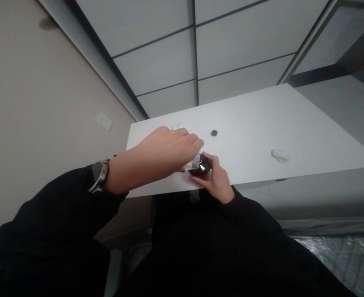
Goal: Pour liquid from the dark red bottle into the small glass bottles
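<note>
"What do we have in our right hand?"

"Our right hand (218, 180) has its fingers clamped round a glossy, dark reddish-brown, rounded container (204, 166), thumb on one side and the others opposite. It is above the near edge of the smooth white rectangular surface (250, 123); we can't tell whether it rests there."

"And our left?"

"Our left hand (169, 149) reaches across, knuckles up, with a round silver-rimmed watch (99, 176) at the wrist. Its fingers curl down over a small whitish, partly see-through piece (196, 161) that overlaps the container. The tips are hidden, so we can't tell whether they are clamped on it."

"What lies about us?"

"Just beyond our hands we see a small dark grey, round, flat disc (214, 133). Well to the right lies a crumpled, soft-looking white piece (280, 156). Beyond our left hand, toward the far edge, there's a clear, colourless item (176, 125), too faint to name."

"And on the wall?"

"A white rectangular outlet (104, 121), to our left."
</note>
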Available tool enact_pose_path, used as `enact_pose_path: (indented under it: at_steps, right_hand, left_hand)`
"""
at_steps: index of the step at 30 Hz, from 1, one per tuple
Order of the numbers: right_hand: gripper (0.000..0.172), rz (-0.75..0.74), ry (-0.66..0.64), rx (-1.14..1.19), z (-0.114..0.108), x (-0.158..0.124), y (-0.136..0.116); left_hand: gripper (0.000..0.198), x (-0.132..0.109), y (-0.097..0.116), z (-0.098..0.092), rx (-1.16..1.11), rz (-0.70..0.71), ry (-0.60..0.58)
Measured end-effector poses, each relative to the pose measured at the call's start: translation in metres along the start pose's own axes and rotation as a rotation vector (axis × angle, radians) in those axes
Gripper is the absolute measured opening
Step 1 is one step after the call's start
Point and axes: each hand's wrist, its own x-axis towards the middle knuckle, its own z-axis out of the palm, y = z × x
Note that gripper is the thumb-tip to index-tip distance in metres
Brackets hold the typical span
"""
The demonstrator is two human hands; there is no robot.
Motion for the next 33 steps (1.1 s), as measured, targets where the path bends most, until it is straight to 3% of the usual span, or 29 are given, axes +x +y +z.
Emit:
enact_pose_path:
  at_steps: [5,19,24,29,33]
  right_hand:
    - [0.082,0.005,-0.005,-0.005,0.000,0.000,0.000]
    - [0.081,-0.014,0.030,-0.028,0.003,0.001,0.001]
    - [0.081,-0.001,0.041,-0.034,0.004,0.000,0.001]
    - [0.081,0.010,0.036,-0.039,0.004,0.000,0.000]
    - [0.073,0.006,0.031,-0.046,0.004,0.000,0.002]
  left_hand:
    - [0.016,0.004,0.005,-0.008,0.037,0.013,-0.021]
    - [0.017,0.016,0.010,-0.015,0.092,0.062,-0.027]
    - [0.022,0.025,0.018,-0.021,0.121,0.032,-0.119]
    - [0.024,0.035,0.024,-0.019,0.072,0.039,-0.107]
    - [0.026,0.041,0.036,-0.034,0.136,0.057,-0.186]
